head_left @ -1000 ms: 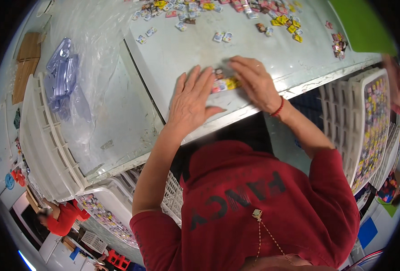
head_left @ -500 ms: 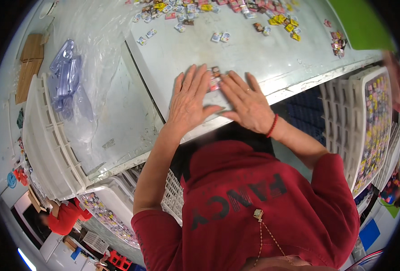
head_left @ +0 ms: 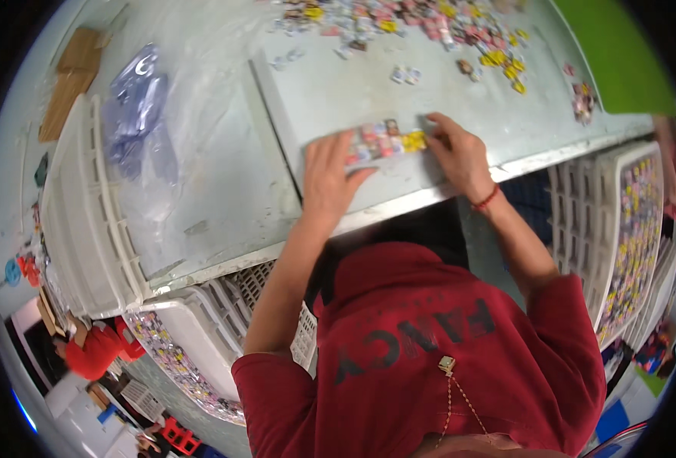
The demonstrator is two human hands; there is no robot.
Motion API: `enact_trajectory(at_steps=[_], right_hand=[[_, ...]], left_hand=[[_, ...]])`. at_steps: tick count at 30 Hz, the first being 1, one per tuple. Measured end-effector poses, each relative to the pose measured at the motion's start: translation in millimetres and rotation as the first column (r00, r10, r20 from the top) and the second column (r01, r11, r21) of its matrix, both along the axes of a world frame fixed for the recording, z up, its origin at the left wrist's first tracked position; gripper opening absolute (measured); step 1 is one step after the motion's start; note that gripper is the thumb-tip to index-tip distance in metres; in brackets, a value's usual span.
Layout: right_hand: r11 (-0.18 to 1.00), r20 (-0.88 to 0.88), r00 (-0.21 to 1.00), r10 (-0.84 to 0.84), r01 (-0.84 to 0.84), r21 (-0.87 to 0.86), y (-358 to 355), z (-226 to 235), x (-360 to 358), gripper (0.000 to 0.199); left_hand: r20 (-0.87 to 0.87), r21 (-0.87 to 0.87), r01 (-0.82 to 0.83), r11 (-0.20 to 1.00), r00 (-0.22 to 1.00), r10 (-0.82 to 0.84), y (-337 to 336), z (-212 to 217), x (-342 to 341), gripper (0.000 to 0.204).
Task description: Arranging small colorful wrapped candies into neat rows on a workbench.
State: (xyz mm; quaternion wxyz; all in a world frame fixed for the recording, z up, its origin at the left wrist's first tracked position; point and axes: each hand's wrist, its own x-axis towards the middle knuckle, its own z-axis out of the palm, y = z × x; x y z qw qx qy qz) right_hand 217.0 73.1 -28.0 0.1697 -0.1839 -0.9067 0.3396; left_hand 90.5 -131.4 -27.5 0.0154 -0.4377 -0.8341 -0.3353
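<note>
A compact cluster of small, colourful, candy-like pieces [head_left: 382, 142] lies on the table between my hands. Most are pink, white and brown, with yellow ones [head_left: 414, 140] at the right end; motion blur hides their exact kind. My left hand [head_left: 327, 169] rests flat along the left end, fingers together and stretched out, thumb apart, partly covering the pieces there. At the right end, my right hand [head_left: 460, 159] has its fingers bent and its thumb apart, beside the yellow pieces. Nothing shows gripped in either hand.
Many similar loose pieces [head_left: 430, 24] are scattered along the table's far side. A green panel [head_left: 621, 57] stands far right. Clear plastic bags [head_left: 135, 107] lie on the left surface. Stacked white crates [head_left: 582, 221] with bagged pieces stand right; another filled crate [head_left: 200, 328] is below left.
My hands have moved apart, the right one shifting right and bending its fingers. More of the cluster now shows between them, including yellow pieces. The whole view has shifted slightly.
</note>
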Motion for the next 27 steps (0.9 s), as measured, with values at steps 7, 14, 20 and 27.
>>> enact_trajectory(at_steps=[7,14,20,27], right_hand=[[0.755,0.160,0.978,0.132,0.005,-0.656,-24.9,7.4,-27.6,0.027],[0.891,0.003,0.934,0.356,-0.339,-0.302,-139.0,-0.3,-101.5,0.031],[0.913,0.032,0.932,0.362,-0.347,-0.214,-172.7,6.1,-117.3,0.031],[0.915,-0.025,0.946,0.323,-0.319,-0.245,-173.2,17.1,-107.8,0.034]], left_hand=[[0.018,0.111,-0.003,0.994,1.000,0.001,-56.6,5.4,-13.4,0.058],[0.063,-0.063,-0.174,0.983,0.982,0.178,-184.5,22.1,-48.1,0.055],[-0.145,0.015,-0.314,0.949,0.939,0.313,-221.8,25.2,-68.4,0.036],[-0.154,0.001,-0.634,0.774,0.764,0.626,-167.3,33.2,-181.9,0.027]])
